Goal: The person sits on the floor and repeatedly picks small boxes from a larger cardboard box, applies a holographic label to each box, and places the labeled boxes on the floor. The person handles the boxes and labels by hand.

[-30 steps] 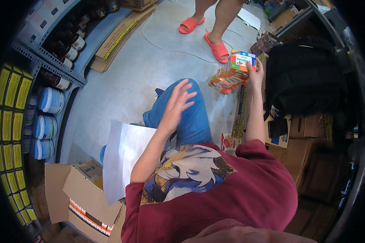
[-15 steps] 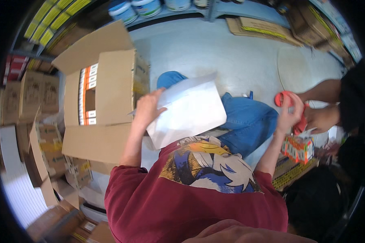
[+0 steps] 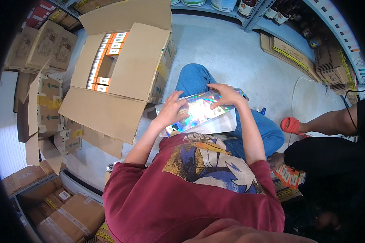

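Note:
A shiny rainbow-sheen sheet (image 3: 200, 110) lies across my lap, with a plain white sheet (image 3: 223, 124) showing below its near edge. My left hand (image 3: 171, 111) rests on the left part of the shiny sheet, thumb and fingers apart. On its right part is my right hand (image 3: 228, 97), fingers spread and reaching over the far edge, thumb on the surface. Glare washes out the sheet's middle. To the left stands an open cardboard box (image 3: 127, 67), with small white-and-orange boxes (image 3: 103, 80) stacked in rows inside.
Another person's foot in a red slipper (image 3: 290, 125) is at the right. Near that person are orange-and-white small boxes (image 3: 288, 176). Shelving (image 3: 249, 18) runs along the back, with flattened cardboard (image 3: 290, 54) below. More cartons (image 3: 48, 103) stand at the left; a blue object (image 3: 263, 111) lies by my knee.
The shiny sheet now shows over the white one. My right hand has come from the right, near the other person's hand, onto it. The view has shifted; the other person's hand has moved lower.

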Action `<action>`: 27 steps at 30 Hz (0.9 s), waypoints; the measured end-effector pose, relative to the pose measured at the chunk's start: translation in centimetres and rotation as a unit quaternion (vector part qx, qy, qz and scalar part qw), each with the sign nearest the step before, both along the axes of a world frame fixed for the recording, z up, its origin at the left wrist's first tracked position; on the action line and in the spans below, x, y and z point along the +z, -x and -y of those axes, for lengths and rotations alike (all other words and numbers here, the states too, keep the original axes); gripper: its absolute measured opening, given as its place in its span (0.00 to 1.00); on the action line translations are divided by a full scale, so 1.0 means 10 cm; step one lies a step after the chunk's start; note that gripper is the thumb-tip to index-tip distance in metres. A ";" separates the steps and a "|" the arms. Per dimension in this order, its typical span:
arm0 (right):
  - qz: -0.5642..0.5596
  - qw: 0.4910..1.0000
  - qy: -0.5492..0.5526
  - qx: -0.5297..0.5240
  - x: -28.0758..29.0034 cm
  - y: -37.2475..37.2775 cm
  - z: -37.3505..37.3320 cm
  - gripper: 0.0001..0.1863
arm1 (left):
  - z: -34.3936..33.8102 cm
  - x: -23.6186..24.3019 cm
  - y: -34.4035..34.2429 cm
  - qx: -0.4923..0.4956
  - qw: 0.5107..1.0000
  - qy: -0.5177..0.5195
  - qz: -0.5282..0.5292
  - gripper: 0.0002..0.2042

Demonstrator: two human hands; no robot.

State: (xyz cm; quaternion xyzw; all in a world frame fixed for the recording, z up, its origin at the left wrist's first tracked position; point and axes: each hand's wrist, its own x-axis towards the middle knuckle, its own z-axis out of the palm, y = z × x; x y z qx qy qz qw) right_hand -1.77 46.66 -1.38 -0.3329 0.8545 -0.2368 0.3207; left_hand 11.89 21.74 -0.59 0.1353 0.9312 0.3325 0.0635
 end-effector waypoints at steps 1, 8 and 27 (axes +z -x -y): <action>0.007 1.000 -0.017 -0.018 0.01 0.02 -0.07 0.49 | 0.00 -0.04 0.01 -0.002 1.000 0.003 0.007 0.18; 0.021 0.988 0.078 -0.129 -0.19 -0.07 -0.35 0.23 | -0.57 0.10 0.26 0.020 0.999 -0.021 -0.026 0.30; -0.002 0.956 0.182 -0.230 0.27 -0.46 -0.34 0.12 | -0.79 0.15 0.41 0.119 0.990 -0.074 -0.012 0.11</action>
